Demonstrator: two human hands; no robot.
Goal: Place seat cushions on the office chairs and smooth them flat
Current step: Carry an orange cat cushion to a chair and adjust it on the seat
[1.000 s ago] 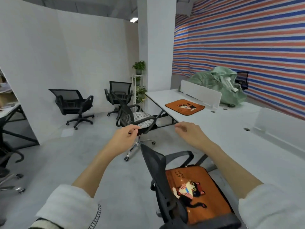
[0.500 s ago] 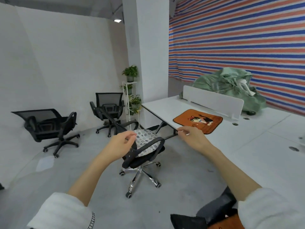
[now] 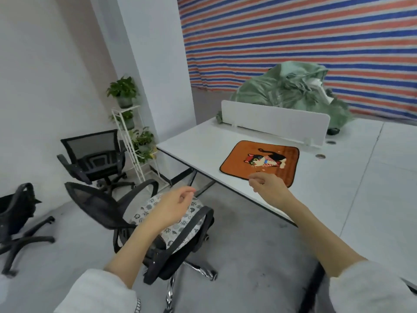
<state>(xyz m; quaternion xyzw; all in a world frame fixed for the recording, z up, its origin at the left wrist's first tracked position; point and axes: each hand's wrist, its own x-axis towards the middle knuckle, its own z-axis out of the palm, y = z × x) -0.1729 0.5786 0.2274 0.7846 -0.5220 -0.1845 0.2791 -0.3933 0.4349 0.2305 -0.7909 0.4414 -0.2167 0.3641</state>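
Orange cat cushion point(image 3: 260, 162) is the next one up, lying flat on the white desk point(image 3: 361, 181) near its front edge, just this side of the white divider panel point(image 3: 274, 119). Compared to a second ago the view has swung right and closer: the chair with the other orange cushion that sat right under the camera is gone from view, so I'd guess that one is finished and the person has moved on.

Right hand point(image 3: 269, 187) has come forward from over the floor to over the desk, and now hovers at the cushion's near edge with fingers loosely curled, holding nothing — can't tell if it's touching the fabric yet. Left hand point(image 3: 173, 205) is empty too, fingers relaxed, hanging above the nearest chair point(image 3: 180, 240), which already has a grey-and-white patterned cushion point(image 3: 177, 229) on its seat.

Two more black mesh chairs wait bare — one far left by the plant shelf point(image 3: 130, 141), which I'll call the far chair point(image 3: 94, 159), and one cut off at the left edge point(image 3: 15, 213). So my guess is the orange cushion gets grabbed and carried to one of those, then smoothed down.
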